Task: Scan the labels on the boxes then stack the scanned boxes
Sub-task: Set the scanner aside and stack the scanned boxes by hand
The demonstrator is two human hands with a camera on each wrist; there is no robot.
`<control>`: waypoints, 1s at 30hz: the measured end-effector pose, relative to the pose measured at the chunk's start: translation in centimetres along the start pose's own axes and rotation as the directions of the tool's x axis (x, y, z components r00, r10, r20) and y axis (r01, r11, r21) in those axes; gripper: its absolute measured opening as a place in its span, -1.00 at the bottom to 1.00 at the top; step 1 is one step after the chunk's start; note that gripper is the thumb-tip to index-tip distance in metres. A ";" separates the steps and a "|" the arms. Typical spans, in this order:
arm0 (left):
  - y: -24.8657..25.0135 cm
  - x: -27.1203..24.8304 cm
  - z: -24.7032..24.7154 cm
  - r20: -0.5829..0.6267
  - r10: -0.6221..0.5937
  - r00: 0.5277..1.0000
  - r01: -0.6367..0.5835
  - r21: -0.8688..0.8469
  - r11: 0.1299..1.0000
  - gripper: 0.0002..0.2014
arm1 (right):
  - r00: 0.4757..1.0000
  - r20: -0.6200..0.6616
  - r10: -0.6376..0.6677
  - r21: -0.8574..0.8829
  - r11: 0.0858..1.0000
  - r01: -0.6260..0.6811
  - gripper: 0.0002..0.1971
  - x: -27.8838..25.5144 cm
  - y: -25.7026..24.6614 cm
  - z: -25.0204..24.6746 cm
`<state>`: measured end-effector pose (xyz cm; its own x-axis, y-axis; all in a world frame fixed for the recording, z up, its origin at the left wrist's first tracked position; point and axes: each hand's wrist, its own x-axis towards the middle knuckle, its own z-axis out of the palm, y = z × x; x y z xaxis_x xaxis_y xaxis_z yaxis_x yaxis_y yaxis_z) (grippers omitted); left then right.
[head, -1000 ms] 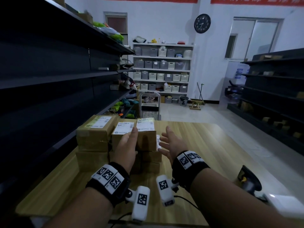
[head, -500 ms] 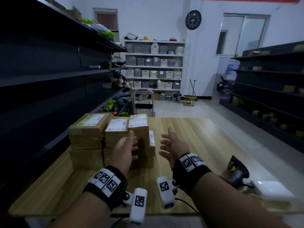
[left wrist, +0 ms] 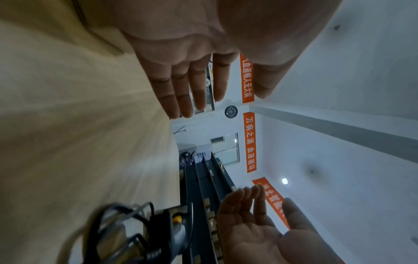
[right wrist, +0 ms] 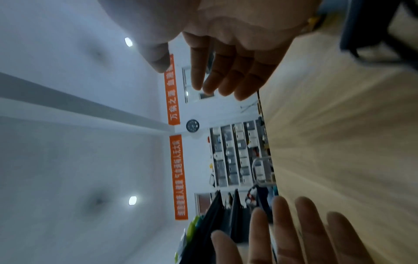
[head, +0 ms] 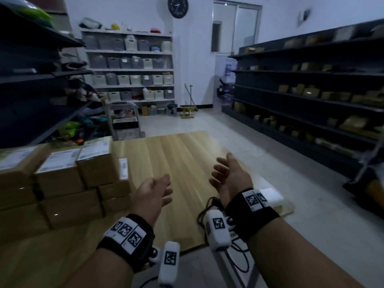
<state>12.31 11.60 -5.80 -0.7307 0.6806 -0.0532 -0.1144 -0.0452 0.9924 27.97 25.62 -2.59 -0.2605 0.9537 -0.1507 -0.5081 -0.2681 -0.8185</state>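
Several brown cardboard boxes with white labels on top stand stacked in two layers at the left of the wooden table. My left hand hovers just right of the stack, fingers straight, palm facing right, holding nothing. My right hand hovers further right, palm facing left, also empty. The left wrist view shows the left hand spread above the table, the right hand's palm below it, and the dark handheld scanner with its cable lying on the table. My right wrist hides the scanner in the head view.
A white block sits at the table's right edge behind my right wrist. Dark shelving runs along the left. More dark shelves holding packages line the right. A trolley stands past the table's far end.
My left hand has come off the top box and drawn back to the right. My right hand has moved right too. The head view has swung right, and the stack stays put.
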 end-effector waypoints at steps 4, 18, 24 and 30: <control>-0.4 0.8 4.6 0.106 0.021 0.994 -0.034 0.127 0.991 -0.79 | 0.978 -0.198 -0.066 -0.056 0.997 0.056 -0.67 2.8 -3.3 -3.8; -4.5 4.3 12.8 0.313 -0.212 0.926 -0.017 0.595 0.803 -0.66 | 0.984 -0.175 0.023 -0.654 0.744 -0.134 -0.74 10.8 -3.8 -8.6; -4.8 5.2 12.8 0.329 -0.207 0.921 -0.033 0.598 0.801 -0.70 | 0.995 -0.040 0.095 -0.929 0.363 -0.072 -0.73 12.8 -3.4 -6.9; -4.9 6.5 12.4 0.274 -0.192 0.943 0.058 0.429 0.901 -0.74 | 0.994 0.010 0.111 -0.948 0.316 -0.026 -0.71 13.8 -3.6 -5.4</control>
<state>16.49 25.28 -9.64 -0.4826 0.8503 -0.2099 0.1430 0.3129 0.9389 30.66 40.45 -4.68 -0.3236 0.9165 -0.2353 0.6249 0.0203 -0.7804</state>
